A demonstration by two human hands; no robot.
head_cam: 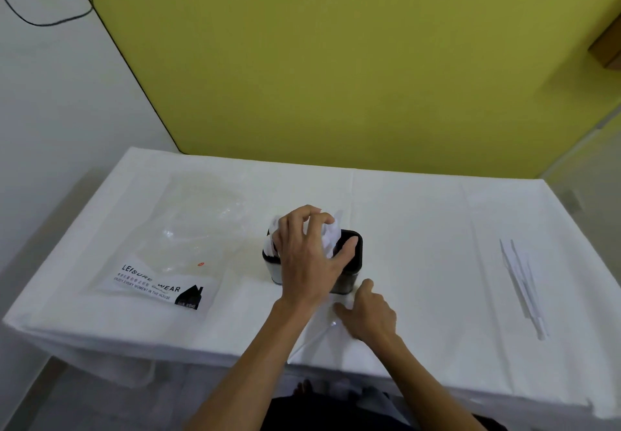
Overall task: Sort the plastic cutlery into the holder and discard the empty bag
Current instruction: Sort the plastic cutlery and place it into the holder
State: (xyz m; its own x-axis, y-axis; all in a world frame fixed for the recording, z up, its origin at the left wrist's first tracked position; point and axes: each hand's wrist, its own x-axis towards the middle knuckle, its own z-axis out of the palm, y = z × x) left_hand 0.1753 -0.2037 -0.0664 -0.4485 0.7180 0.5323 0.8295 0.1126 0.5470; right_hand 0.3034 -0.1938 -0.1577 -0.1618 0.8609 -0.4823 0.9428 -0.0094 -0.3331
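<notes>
The left hand [309,255] curls its fingers over white cutlery [331,234] in the black holder [351,262], hiding most of it. Just beside, the right hand [368,313] rests spread on a clear utensil [311,340]. The empty bag [174,245] lies leftward; more knives [524,287] lie well apart, rightward.

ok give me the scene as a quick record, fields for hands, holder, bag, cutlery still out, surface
left hand: over the holder top, fingers curled around white cutlery standing in it
right hand: low on the table beside the holder base, at a clear utensil; grip not clear
holder: dark, upright, near table centre, partly filled
bag: clear plastic with printed label, flat on the table to the left, looks empty
cutlery still out: white knives in a loose bundle at far right; clear utensil near front edge
surface: white tablecloth
</notes>
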